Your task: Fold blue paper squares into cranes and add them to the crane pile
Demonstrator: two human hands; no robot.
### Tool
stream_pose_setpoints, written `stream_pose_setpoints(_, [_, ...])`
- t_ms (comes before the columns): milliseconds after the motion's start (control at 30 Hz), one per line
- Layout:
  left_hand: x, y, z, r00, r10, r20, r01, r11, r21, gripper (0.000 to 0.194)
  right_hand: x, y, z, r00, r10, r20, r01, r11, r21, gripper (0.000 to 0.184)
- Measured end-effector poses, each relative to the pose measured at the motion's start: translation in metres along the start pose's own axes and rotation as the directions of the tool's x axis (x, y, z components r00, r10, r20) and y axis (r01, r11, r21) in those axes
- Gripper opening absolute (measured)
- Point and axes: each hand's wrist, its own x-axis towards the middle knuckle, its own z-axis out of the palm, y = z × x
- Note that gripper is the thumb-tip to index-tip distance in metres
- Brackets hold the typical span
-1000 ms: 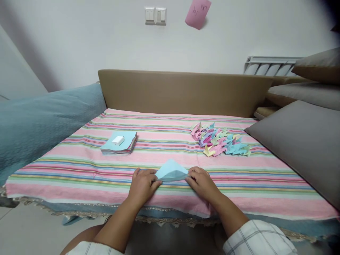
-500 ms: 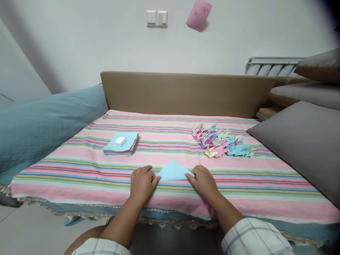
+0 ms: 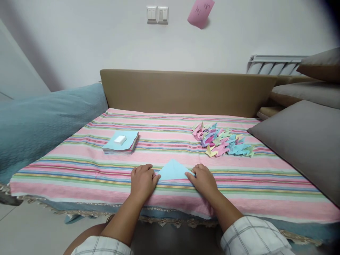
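Note:
A light blue sheet of origami paper (image 3: 173, 170), folded into a triangle with its peak pointing away from me, lies on the striped cloth (image 3: 170, 138). At its left corner, my left hand (image 3: 142, 179) pinches the paper with the thumb on the edge. My right hand (image 3: 203, 179) grips the right corner in the same way, thumb on top. Beyond my right hand lies a heap of folded paper cranes (image 3: 217, 141) in pink, purple, yellow, green and blue. Farther left sits a stack of square paper (image 3: 127, 137), with a small white block (image 3: 120, 140) on top.
Grey cushions (image 3: 300, 138) are piled on the right, and a blue-covered armrest (image 3: 53, 117) stands on the left. Behind the cloth rises a brown backrest (image 3: 186, 92). On the wall are light switches (image 3: 157, 15) and a pink note (image 3: 200, 13).
The near edge of the blue paper, raised and showing a gap between layers earlier, now lies flat in a neat triangle. Both hands stay at its corners, with the thumbs shifted slightly.

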Motion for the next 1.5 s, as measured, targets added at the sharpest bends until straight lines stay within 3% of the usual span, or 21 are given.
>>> stream_pose_setpoints(267, [-0.001, 0.004, 0.000, 1.000, -0.006, -0.020, 0.006, 1.000, 0.000, 0.014, 0.000, 0.001, 0.000, 1.000, 0.007, -0.010, -0.007, 1.000, 0.013, 0.027])
stream_pose_setpoints(367, [-0.002, 0.010, 0.003, 0.991, 0.101, -0.084, -0.100, 0.995, 0.018, 0.009, -0.001, -0.001, 0.000, 1.000, 0.024, -0.012, -0.024, 1.000, 0.020, 0.025])
stream_pose_setpoints(433, [-0.001, 0.015, 0.005, 0.960, 0.270, -0.078, -0.269, 0.963, 0.028, 0.020, -0.001, -0.002, 0.000, 0.999, 0.027, -0.021, -0.027, 0.999, 0.029, 0.024])
stream_pose_setpoints(500, [0.001, 0.019, 0.007, 0.896, 0.443, -0.001, -0.443, 0.896, 0.012, 0.026, -0.001, -0.001, 0.000, 0.999, 0.027, -0.037, -0.025, 0.998, 0.051, 0.022])
stream_pose_setpoints(600, [0.002, 0.022, 0.010, 0.828, 0.543, 0.140, -0.549, 0.836, 0.001, 0.029, 0.000, 0.003, 0.000, 1.000, 0.011, -0.028, -0.007, 0.993, 0.118, 0.016])
stream_pose_setpoints(867, [-0.010, 0.035, 0.011, 0.876, 0.451, 0.171, -0.464, 0.885, 0.045, 0.034, 0.004, 0.033, -0.010, 0.993, -0.027, 0.111, -0.004, 0.963, 0.268, 0.022])
stream_pose_setpoints(933, [-0.015, 0.039, 0.012, 0.888, 0.429, 0.166, -0.442, 0.896, 0.044, 0.047, 0.004, 0.036, -0.013, 0.992, -0.025, 0.122, -0.008, 0.966, 0.259, 0.021])
stream_pose_setpoints(1033, [-0.020, 0.042, 0.015, 0.900, 0.407, 0.156, -0.418, 0.907, 0.047, 0.068, 0.001, 0.030, -0.018, 0.999, -0.044, 0.027, 0.036, 0.972, 0.232, 0.018])
stream_pose_setpoints(1133, [-0.021, 0.043, 0.016, 0.905, 0.395, 0.156, -0.408, 0.911, 0.056, 0.070, -0.007, 0.011, -0.016, 0.978, -0.153, -0.139, 0.181, 0.960, 0.213, 0.020])
stream_pose_setpoints(1267, [-0.020, 0.043, 0.016, 0.905, 0.392, 0.164, -0.404, 0.913, 0.051, 0.072, -0.021, -0.012, -0.001, 0.896, -0.442, -0.053, 0.442, 0.871, 0.215, 0.033])
stream_pose_setpoints(1500, [-0.021, 0.033, 0.009, 0.933, 0.316, 0.174, -0.329, 0.943, 0.051, 0.068, -0.023, -0.012, 0.005, 0.928, -0.372, 0.007, 0.369, 0.923, 0.104, 0.032])
